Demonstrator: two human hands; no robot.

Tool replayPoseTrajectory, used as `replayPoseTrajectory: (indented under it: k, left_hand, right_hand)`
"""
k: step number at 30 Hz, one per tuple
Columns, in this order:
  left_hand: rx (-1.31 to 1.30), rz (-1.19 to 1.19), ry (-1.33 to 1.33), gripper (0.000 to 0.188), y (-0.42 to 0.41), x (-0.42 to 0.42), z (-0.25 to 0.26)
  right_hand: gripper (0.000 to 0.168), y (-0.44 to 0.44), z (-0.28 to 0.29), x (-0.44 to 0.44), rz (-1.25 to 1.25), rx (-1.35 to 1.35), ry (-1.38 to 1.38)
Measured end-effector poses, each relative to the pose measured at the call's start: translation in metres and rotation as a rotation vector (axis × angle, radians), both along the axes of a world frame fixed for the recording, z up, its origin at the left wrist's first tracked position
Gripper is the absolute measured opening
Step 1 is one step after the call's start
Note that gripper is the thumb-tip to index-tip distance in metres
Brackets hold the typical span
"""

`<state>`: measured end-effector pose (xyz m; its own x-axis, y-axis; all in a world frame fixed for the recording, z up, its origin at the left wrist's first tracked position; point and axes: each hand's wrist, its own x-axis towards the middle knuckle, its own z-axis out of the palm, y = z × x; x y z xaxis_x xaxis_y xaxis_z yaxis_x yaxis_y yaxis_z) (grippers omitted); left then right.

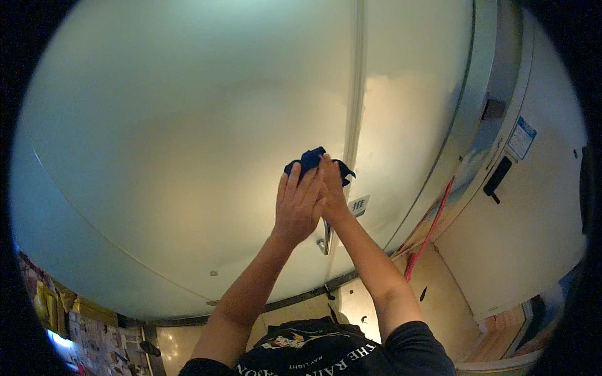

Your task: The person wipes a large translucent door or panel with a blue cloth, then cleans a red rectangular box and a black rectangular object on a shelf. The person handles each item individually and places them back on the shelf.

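A crumpled dark blue cloth (pixel 310 159) is at a frosted glass door (pixel 225 141), near the long vertical seam. My left hand (pixel 298 204) lies over the cloth's lower side, its fingers stretched upward. Close beside it, my right hand (pixel 335 188) grips the cloth too, and part of the cloth sticks out past its fingers. The palms and much of the cloth are hidden. Below my hands is a curved metal door handle (pixel 324 242), partly covered by my right wrist. A small sign (pixel 360 206) with writing is stuck right of the seam.
A red pole (pixel 435 221) leans at the right, by the floor. Beyond it stands a pale door (pixel 531 225) with a black lever lock (pixel 497 178) and a blue-and-white notice (pixel 522 137). Cluttered goods (pixel 51 305) appear at the lower left.
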<state>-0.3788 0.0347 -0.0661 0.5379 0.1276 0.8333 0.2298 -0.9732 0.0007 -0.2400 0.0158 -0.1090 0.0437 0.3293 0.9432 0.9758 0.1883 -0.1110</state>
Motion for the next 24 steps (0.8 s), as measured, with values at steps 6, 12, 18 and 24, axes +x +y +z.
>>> replayPoseTrajectory:
  k: [6,12,18,24]
  left_hand:
    - [0.003,0.12,0.154,0.062,0.01,-0.006,-0.006]
    - [0.117,0.29,0.116,0.065,0.016,0.0,0.002]
    - [0.204,0.416,-0.157,0.057,0.033,0.018,0.086]
    - [0.125,0.462,-0.265,0.055,0.034,0.016,0.089]
  right_hand:
    - [0.042,-0.017,-0.01,-0.015,-0.031,-0.12,0.214]
    - [0.041,-0.022,0.021,0.014,-0.022,0.067,-0.049]
    - [0.043,0.002,0.142,0.037,0.011,0.307,-0.292]
    - [0.064,0.009,0.138,0.032,-0.067,0.138,-0.284]
